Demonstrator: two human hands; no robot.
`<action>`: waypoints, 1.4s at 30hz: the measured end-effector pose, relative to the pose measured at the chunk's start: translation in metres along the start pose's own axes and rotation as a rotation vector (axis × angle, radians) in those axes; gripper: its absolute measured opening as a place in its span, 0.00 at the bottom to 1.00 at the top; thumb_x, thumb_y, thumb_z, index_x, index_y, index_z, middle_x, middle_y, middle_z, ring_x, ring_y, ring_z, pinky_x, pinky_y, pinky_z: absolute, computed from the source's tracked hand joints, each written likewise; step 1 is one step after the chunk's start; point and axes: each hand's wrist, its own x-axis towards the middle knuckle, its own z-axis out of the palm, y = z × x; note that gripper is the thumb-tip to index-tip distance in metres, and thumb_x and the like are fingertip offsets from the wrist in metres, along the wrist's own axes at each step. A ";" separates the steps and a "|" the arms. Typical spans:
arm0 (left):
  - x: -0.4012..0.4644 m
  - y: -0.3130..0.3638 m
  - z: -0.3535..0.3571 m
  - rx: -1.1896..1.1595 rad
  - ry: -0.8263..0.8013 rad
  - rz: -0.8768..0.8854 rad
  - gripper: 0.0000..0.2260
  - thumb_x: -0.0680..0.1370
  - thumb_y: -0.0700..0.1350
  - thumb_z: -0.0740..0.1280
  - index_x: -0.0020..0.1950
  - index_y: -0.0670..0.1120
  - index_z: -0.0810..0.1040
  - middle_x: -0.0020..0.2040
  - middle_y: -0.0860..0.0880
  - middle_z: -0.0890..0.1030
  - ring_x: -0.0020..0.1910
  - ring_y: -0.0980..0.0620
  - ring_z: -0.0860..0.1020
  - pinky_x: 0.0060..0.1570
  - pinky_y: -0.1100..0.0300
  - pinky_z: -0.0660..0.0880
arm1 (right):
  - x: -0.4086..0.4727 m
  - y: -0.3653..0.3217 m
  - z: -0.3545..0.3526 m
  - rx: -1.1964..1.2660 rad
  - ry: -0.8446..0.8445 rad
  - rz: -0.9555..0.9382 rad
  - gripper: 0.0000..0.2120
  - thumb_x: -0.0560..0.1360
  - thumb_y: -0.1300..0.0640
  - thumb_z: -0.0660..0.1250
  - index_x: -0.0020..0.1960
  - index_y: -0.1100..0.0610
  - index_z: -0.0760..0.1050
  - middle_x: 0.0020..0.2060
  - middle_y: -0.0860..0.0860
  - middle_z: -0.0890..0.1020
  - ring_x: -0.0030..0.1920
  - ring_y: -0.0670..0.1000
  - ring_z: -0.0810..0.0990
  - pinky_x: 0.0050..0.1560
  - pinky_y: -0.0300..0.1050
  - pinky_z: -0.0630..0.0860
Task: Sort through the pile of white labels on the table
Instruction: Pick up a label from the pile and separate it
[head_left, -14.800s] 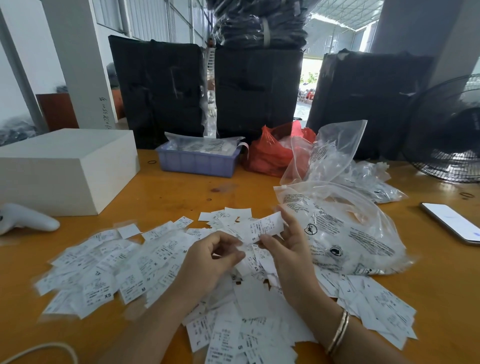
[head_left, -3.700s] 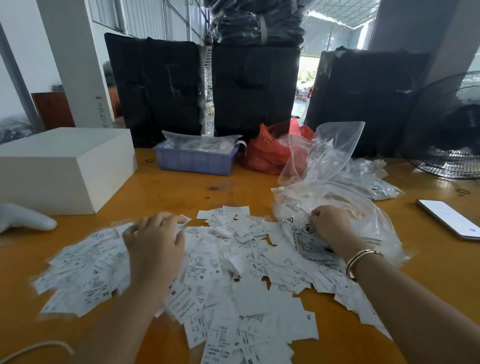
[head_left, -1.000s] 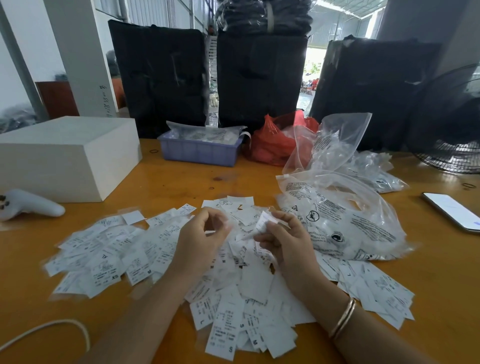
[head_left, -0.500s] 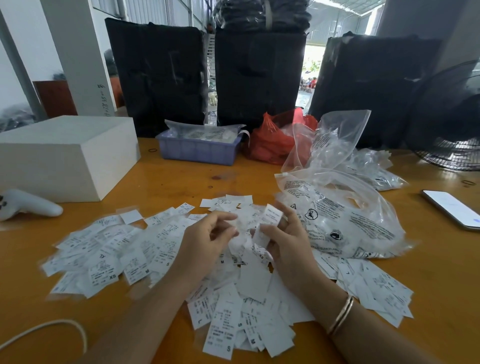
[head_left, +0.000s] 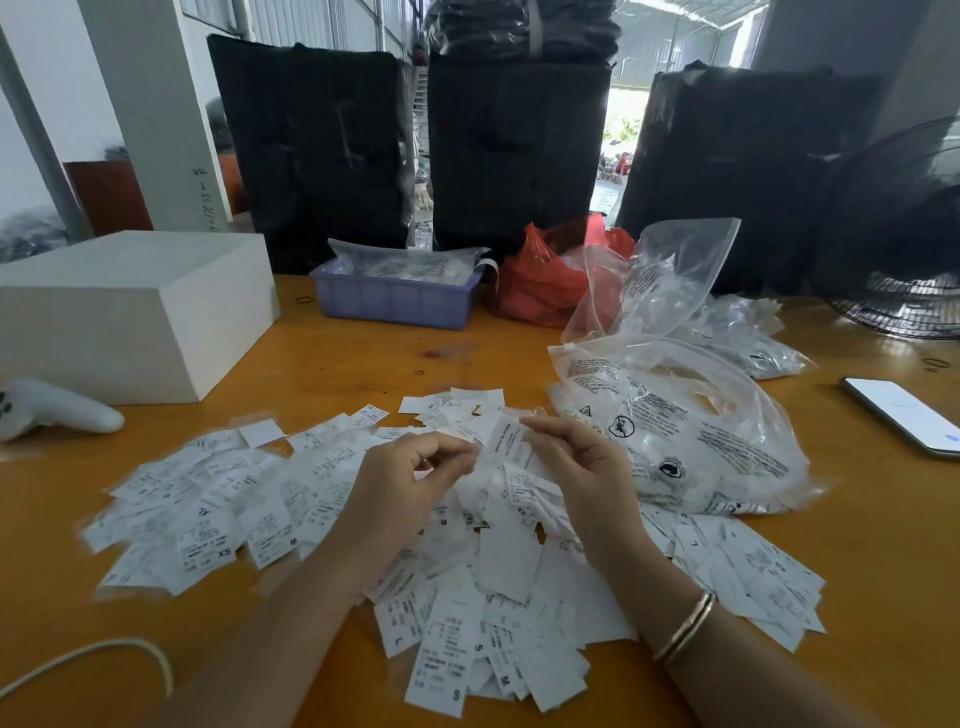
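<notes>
A wide pile of white labels (head_left: 249, 509) printed with size letters covers the near part of the orange wooden table (head_left: 363, 364). Both my hands hover over the pile's middle. My right hand (head_left: 582, 478) pinches a white label (head_left: 506, 439) between thumb and fingers, holding it up off the pile. My left hand (head_left: 410, 488) has its fingers curled, the fingertips meeting at the label's left edge. A gold bangle sits on my right wrist.
Clear plastic bags (head_left: 691, 431) lie right of the pile. A phone (head_left: 904, 415) rests at the far right. A white box (head_left: 130, 312) and a white controller (head_left: 52, 410) are at the left. A blue tray (head_left: 395, 296), red bag (head_left: 545, 280), black bundles and a fan stand behind.
Over the last second my hands stayed above the pile's middle. The label in my right hand has turned and my left fingers have come up to its edge.
</notes>
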 end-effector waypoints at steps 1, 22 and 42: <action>0.000 0.000 -0.001 0.010 -0.006 0.003 0.05 0.69 0.59 0.66 0.43 0.63 0.79 0.41 0.65 0.82 0.42 0.64 0.78 0.42 0.75 0.72 | 0.001 0.000 -0.002 -0.047 -0.001 -0.040 0.14 0.75 0.64 0.68 0.43 0.46 0.83 0.35 0.41 0.82 0.34 0.38 0.77 0.34 0.30 0.72; 0.001 -0.005 -0.002 0.035 -0.105 -0.042 0.04 0.69 0.54 0.69 0.42 0.65 0.78 0.41 0.71 0.80 0.42 0.67 0.79 0.41 0.75 0.73 | 0.008 -0.002 -0.014 -0.327 -0.218 -0.206 0.13 0.74 0.61 0.69 0.46 0.42 0.79 0.38 0.41 0.80 0.41 0.42 0.77 0.45 0.32 0.72; 0.002 -0.004 0.001 -0.101 0.034 -0.133 0.03 0.74 0.47 0.71 0.43 0.56 0.81 0.41 0.64 0.82 0.40 0.65 0.80 0.39 0.74 0.74 | 0.002 0.002 -0.002 -0.316 -0.040 -0.076 0.12 0.75 0.63 0.68 0.44 0.44 0.77 0.36 0.47 0.82 0.38 0.52 0.80 0.40 0.43 0.79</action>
